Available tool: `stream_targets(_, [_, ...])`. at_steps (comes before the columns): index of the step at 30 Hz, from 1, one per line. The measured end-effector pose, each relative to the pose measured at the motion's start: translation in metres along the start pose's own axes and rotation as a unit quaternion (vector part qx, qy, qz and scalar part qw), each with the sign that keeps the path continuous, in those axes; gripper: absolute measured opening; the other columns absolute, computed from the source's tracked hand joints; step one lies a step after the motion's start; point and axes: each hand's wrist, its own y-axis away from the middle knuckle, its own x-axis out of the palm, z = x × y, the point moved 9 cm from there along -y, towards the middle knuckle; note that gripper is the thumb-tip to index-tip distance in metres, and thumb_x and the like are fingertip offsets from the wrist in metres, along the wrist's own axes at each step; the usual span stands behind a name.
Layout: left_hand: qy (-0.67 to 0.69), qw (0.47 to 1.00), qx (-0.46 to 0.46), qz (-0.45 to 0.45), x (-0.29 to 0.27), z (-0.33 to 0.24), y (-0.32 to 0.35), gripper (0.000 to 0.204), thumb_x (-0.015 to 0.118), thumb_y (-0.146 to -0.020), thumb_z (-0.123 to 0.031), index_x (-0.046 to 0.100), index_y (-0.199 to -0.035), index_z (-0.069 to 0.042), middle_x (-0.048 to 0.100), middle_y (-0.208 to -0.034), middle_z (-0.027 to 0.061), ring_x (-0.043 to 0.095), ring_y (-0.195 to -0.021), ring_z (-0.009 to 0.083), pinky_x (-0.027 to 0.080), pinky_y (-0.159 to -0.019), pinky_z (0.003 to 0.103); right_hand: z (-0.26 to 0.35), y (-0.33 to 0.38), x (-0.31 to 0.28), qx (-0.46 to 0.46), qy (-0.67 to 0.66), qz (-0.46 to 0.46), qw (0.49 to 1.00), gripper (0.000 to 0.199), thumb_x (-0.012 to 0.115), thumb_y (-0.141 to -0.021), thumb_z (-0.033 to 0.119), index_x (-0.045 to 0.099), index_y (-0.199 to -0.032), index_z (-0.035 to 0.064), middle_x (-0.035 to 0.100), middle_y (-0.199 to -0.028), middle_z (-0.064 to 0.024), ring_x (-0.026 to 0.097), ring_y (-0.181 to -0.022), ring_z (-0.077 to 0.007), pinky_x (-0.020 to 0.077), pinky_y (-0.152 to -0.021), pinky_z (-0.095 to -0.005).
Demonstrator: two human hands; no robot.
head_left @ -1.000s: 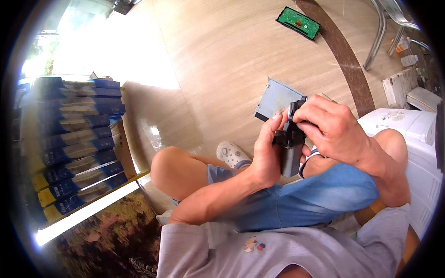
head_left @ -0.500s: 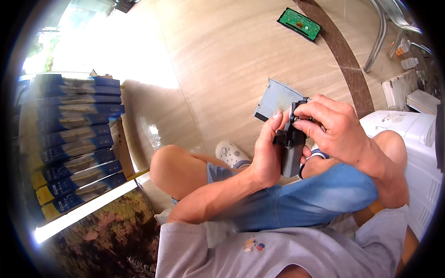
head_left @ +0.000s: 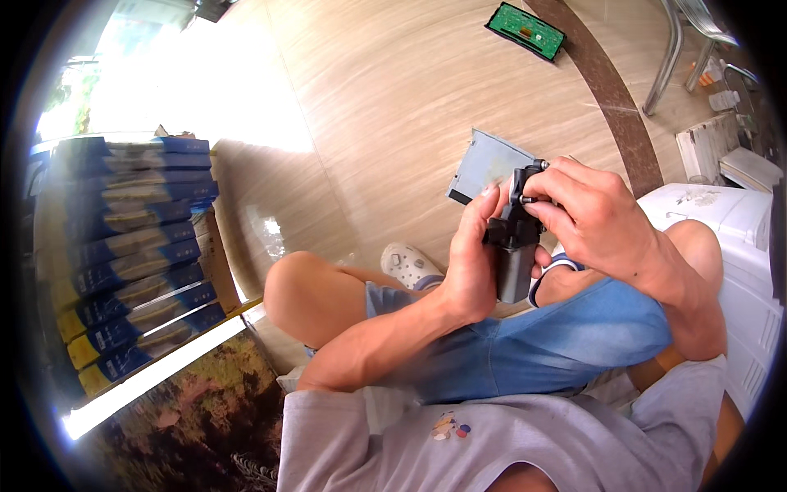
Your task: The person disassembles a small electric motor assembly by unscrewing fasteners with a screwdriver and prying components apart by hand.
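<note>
Above my lap, my left hand [head_left: 474, 266] is closed around a black plastic mechanism [head_left: 515, 238] with a smooth boxy lower end and a knobbly upper end. Its fingers wrap behind, partly hidden, with fingertips showing at the right side. My right hand [head_left: 602, 217] pinches at the upper right of the mechanism, thumb and forefinger on a small dark pin-like piece [head_left: 529, 199] that sticks out sideways. Another small shiny end [head_left: 543, 166] shows at the very top, by the forefinger. Just beyond my hands, a grey flat panel [head_left: 489, 162] lies on the floor.
A green circuit board [head_left: 525, 33] in a black frame lies farther off on the tiled floor. Stacked blue-and-yellow boxes [head_left: 139, 238] stand at the left. On the right are a white plastic cabinet [head_left: 697, 217] and metal chair legs [head_left: 668, 74]. My shoe [head_left: 406, 264] is below the panel.
Both hands and the mechanism sit slightly higher in the picture. My right fingers have shifted a little, and the pin-like piece between them and the mechanism shows more plainly.
</note>
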Motion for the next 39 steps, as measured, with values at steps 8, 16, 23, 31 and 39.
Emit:
stream_targets(8, [0.040, 0.999, 0.001, 0.019, 0.0031, -0.0011, 0.0003, 0.064, 0.038, -0.097, -0.064, 0.051, -0.136, -0.015, 0.061, -0.103, 0.0064, 0.066, -0.077, 0.0186, 0.054, -0.065, 0.033, 0.0096, -0.0035, -0.0054, -0.040, -0.021, -0.009, 0.999, 0.017, 0.067, -0.082, -0.004, 0.064, -0.097, 0.0018, 0.062, -0.087, -0.0134, 0.065, -0.075, -0.0311, 0.0536, -0.065, -0.0380])
stream_targets(16, [0.041, 0.999, -0.001, 0.033, 0.0034, -0.0016, 0.0006, 0.066, 0.037, -0.096, -0.066, 0.051, -0.136, -0.015, 0.061, -0.106, 0.0062, 0.066, -0.076, 0.0188, 0.054, -0.065, 0.033, 0.0046, -0.0021, -0.0056, -0.023, -0.012, -0.031, 0.999, 0.016, 0.069, -0.081, -0.003, 0.067, -0.095, 0.0037, 0.064, -0.087, -0.0118, 0.067, -0.073, -0.0309, 0.0556, -0.062, -0.0376])
stream_targets(23, [0.053, 0.998, -0.003, 0.031, 0.0051, -0.0011, -0.0016, 0.063, 0.039, -0.096, -0.064, 0.052, -0.135, -0.015, 0.062, -0.108, 0.0063, 0.066, -0.076, 0.0191, 0.053, -0.064, 0.033, 0.0049, -0.0021, -0.0088, -0.032, -0.003, -0.036, 0.999, 0.015, 0.072, -0.080, -0.001, 0.066, -0.094, 0.0021, 0.065, -0.084, -0.0125, 0.068, -0.072, -0.0311, 0.0557, -0.061, -0.0371])
stream_targets(31, [0.035, 0.999, 0.008, 0.034, 0.0029, 0.0006, -0.0009, 0.055, 0.040, -0.097, -0.058, 0.054, -0.129, -0.015, 0.063, -0.106, 0.0074, 0.066, -0.076, 0.0188, 0.053, -0.064, 0.033, 0.0047, 0.0001, -0.0081, -0.033, -0.002, -0.046, 0.998, 0.014, 0.074, -0.079, 0.000, 0.067, -0.091, 0.0025, 0.065, -0.081, -0.0117, 0.068, -0.069, -0.0297, 0.0557, -0.059, -0.0370])
stream_targets(39, [0.044, 0.998, 0.009, 0.032, 0.0043, -0.0008, -0.0005, 0.053, 0.041, -0.098, -0.057, 0.055, -0.126, -0.014, 0.062, -0.101, 0.0065, 0.066, -0.075, 0.0189, 0.053, -0.064, 0.033, 0.0018, 0.0013, -0.0087, -0.019, 0.012, -0.047, 0.999, 0.012, 0.074, -0.080, 0.003, 0.066, -0.088, 0.0047, 0.065, -0.079, -0.0117, 0.067, -0.067, -0.0310, 0.0551, -0.057, -0.0383])
